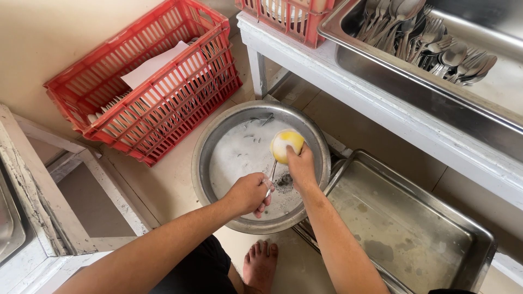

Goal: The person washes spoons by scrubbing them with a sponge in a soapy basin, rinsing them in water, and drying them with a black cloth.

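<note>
Head view: left hand (248, 193) is gripping a utensil (271, 178) over the soapy round basin (202, 163) w/ right hand (300, 166) pressing a yellow sponge (285, 142) to its far end, cleaned cutlery (425, 38) is filling the upper tray, rinse pan (479, 239) is lying empty, so washing seems partway.

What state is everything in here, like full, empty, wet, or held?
Round metal basin: on the floor, holding foamy water.
Yellow sponge: soapy, gripped by the right hand.
Metal utensil: held by the left hand over the basin.
Rectangular steel tray: wet, no dishes inside.
Red plastic crate: tilted against the wall, holding plates.
Upper steel tray: holding piled spoons.
</note>
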